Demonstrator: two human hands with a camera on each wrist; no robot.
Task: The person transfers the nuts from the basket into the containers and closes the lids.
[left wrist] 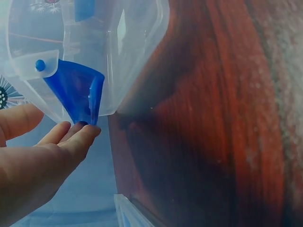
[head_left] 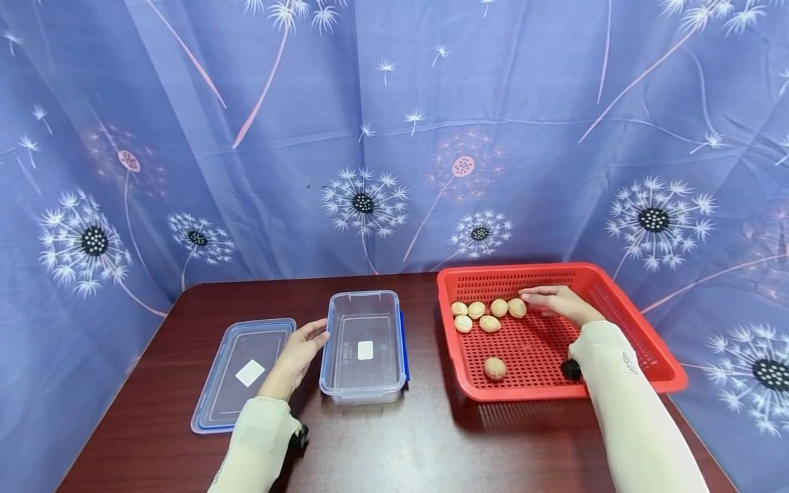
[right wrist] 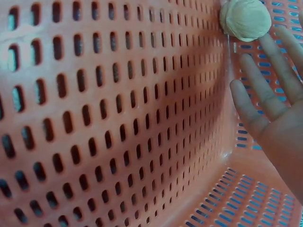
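My left hand (head_left: 303,352) is at the left side of a clear plastic food container (head_left: 364,335), its fingertips at the hanging blue latch (left wrist: 78,92) and its thumb apart from it. The container stands upright with nothing inside. Over the red basket (head_left: 524,392), my right hand (head_left: 557,303) reaches in with fingers extended and nothing held. Its fingertips are right beside a walnut (head_left: 517,308), seen close up as a pale walnut (right wrist: 246,19) in the right wrist view. Several more walnuts (head_left: 477,310) lie at the basket's back left; one browner walnut (head_left: 494,368) sits near the front.
The container's clear lid (head_left: 246,383), with a blue seal and a white label, lies flat to the left, partly behind my left forearm. Everything stands on a dark red-brown wooden table (head_left: 370,452). A blue dandelion-print curtain (head_left: 394,137) hangs behind it.
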